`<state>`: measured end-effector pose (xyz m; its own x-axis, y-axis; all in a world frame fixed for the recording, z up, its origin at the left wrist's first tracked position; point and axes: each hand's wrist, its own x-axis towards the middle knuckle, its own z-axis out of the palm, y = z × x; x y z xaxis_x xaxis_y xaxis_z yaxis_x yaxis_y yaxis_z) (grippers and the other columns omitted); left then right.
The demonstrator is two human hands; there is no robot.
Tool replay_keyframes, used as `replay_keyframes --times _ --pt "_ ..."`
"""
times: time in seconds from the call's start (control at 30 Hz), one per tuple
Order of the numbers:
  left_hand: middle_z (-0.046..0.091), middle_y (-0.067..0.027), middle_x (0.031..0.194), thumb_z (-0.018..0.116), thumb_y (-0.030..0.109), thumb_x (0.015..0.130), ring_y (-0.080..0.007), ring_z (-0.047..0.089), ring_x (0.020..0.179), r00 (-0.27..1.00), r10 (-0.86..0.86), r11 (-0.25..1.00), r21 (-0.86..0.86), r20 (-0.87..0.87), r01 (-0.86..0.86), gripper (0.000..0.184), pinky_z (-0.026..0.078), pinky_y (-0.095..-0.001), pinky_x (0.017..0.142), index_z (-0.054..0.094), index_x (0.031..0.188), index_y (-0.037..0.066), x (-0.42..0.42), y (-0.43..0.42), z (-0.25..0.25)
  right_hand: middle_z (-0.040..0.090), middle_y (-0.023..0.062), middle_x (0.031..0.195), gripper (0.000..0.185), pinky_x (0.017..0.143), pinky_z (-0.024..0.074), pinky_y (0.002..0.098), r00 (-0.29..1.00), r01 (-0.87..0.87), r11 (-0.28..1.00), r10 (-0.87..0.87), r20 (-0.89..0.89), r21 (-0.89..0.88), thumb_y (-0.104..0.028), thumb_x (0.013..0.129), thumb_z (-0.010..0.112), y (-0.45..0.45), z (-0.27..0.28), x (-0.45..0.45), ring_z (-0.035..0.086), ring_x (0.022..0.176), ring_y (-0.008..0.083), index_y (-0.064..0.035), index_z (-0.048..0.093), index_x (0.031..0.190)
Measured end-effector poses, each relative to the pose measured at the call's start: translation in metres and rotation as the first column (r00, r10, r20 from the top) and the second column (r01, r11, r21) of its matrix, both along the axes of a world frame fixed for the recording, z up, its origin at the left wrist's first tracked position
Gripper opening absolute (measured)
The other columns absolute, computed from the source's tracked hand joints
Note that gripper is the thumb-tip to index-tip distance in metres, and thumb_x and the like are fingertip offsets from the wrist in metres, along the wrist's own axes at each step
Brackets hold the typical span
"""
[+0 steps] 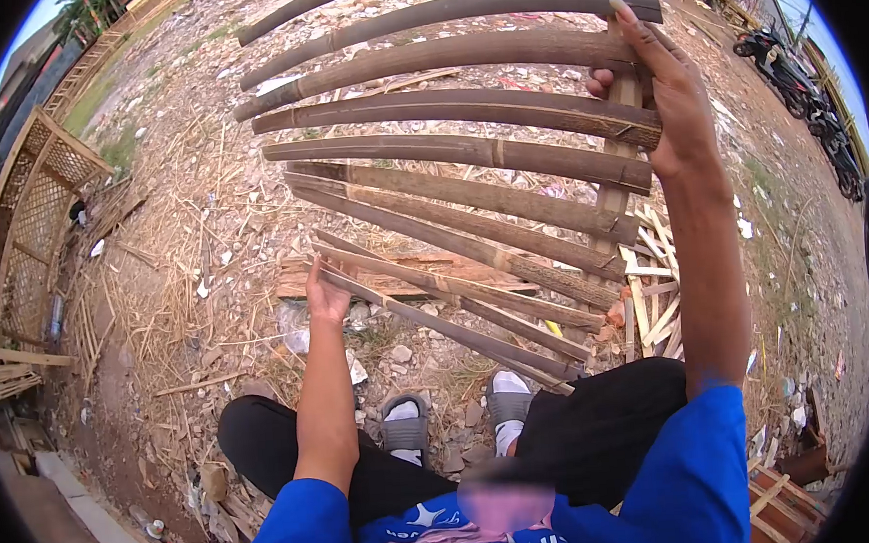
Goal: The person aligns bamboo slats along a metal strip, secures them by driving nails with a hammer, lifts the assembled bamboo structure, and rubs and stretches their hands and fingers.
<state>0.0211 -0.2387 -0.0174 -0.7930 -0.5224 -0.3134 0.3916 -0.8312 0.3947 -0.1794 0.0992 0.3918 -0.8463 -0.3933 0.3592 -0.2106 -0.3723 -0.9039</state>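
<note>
A fan-like panel of dark bamboo slats (462,66) spreads across the view in front of me, its slats fixed along an upright bamboo crosspiece (626,90) on the right. My right hand (671,98) is closed around that crosspiece near the top, thumb lying over a slat end. Lower down on the left, my left hand (329,290) grips the far end of a thin bamboo slat (427,319) at the panel's bottom. Part of its fingers is hidden behind the slat. The lower slats converge toward the left and tilt down to the right, near my knee.
A wooden board (405,273) lies on the rubble behind the lower slats. Cut light wood strips (659,278) are piled at the right. A woven bamboo frame (29,227) leans at far left. Motorcycles (791,80) stand at upper right. My sandalled feet (404,425) are below.
</note>
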Motion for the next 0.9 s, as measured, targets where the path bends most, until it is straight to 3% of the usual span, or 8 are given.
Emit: replay_keyframes --times 0.07,0.13,0.27,0.43,0.57,0.6,0.8,0.9 --pt "0.058 -0.0098 0.118 0.059 0.029 0.094 -0.0310 0.054 0.116 0.999 -0.035 0.997 0.064 -0.014 0.036 0.031 0.041 -0.0483 0.106 0.053 0.119 0.011 -0.003 0.009 0.019 0.063 0.0079 0.083 0.031 0.063 0.0572 0.0281 0.998 -0.052 0.999 0.052 -0.038 -0.015 -0.026 0.093 0.068 0.001 0.000 -0.002 0.062 0.067 0.0135 -0.0010 0.066 0.112" --pt "0.059 -0.0090 0.116 0.058 0.028 0.094 -0.0302 0.055 0.114 0.993 0.023 0.999 0.050 -0.113 -0.017 0.031 0.044 -0.0483 0.104 0.053 0.119 0.009 -0.007 0.008 0.010 0.062 0.0083 0.087 0.036 0.066 0.0569 0.0271 0.996 -0.086 0.996 0.085 -0.020 -0.001 -0.024 0.095 0.064 0.003 0.003 -0.008 0.061 0.070 0.0136 0.0006 0.062 0.121" --pt "0.060 -0.0061 0.109 0.057 0.026 0.095 -0.0261 0.057 0.109 0.993 0.090 0.993 0.086 -0.075 -0.083 0.028 0.049 -0.0453 0.098 0.056 0.115 0.007 -0.011 0.006 0.027 0.062 0.0070 0.089 0.040 0.065 0.0551 0.0257 0.999 -0.038 0.999 0.037 0.019 0.007 -0.025 0.096 0.063 0.011 0.000 -0.025 0.060 0.071 0.0126 0.0006 0.057 0.126" --pt "0.057 -0.0076 0.108 0.058 0.027 0.095 -0.0255 0.057 0.108 0.986 0.160 0.986 0.049 -0.045 -0.158 0.029 0.045 -0.0413 0.103 0.056 0.116 0.007 -0.007 0.000 0.035 0.061 0.0057 0.088 0.037 0.062 0.0542 0.0243 1.000 -0.014 0.997 0.012 0.029 0.072 -0.029 0.094 0.066 0.010 -0.016 -0.056 0.061 0.071 0.0120 -0.0016 0.060 0.119" --pt "0.063 -0.0064 0.103 0.058 0.024 0.096 -0.0223 0.062 0.103 0.976 0.216 0.972 0.088 0.019 -0.216 0.020 0.052 -0.0375 0.094 0.059 0.110 0.010 0.003 -0.007 0.026 0.060 0.0058 0.085 0.037 0.060 0.0533 0.0237 0.989 -0.041 0.998 0.035 0.142 0.039 -0.028 0.095 0.064 -0.003 -0.037 -0.065 0.059 0.070 0.0121 -0.0012 0.058 0.120" --pt "0.059 -0.0034 0.102 0.066 0.026 0.091 -0.0203 0.059 0.100 0.975 0.219 0.972 0.083 0.041 -0.221 0.026 0.050 -0.0361 0.096 0.059 0.110 0.010 0.007 -0.006 0.023 0.060 0.0061 0.086 0.036 0.060 0.0531 0.0240 0.988 -0.062 0.998 0.058 0.144 0.021 -0.027 0.096 0.064 -0.009 -0.045 -0.066 0.059 0.069 0.0121 -0.0008 0.057 0.119" --pt "0.059 0.0000 0.102 0.072 0.027 0.088 -0.0226 0.057 0.104 0.949 0.232 0.967 0.056 0.213 -0.249 0.029 0.047 -0.0372 0.099 0.060 0.112 0.014 0.037 -0.022 -0.017 0.061 0.0083 0.087 0.033 0.061 0.0556 0.0267 0.972 -0.049 0.998 0.038 0.231 0.043 -0.025 0.097 0.061 -0.019 -0.130 -0.106 0.062 0.069 0.0148 -0.0007 0.056 0.119" --pt "0.056 -0.0082 0.121 0.068 0.036 0.090 -0.0220 0.054 0.112 0.904 0.263 0.964 -0.060 0.336 -0.258 0.047 0.043 -0.0372 0.101 0.053 0.125 0.009 0.053 -0.022 -0.019 0.062 0.0097 0.087 0.033 0.060 0.0570 0.0292 0.924 0.013 0.999 -0.024 0.382 0.032 -0.023 0.097 0.060 -0.016 -0.203 -0.115 0.063 0.068 0.0168 0.0006 0.055 0.119"
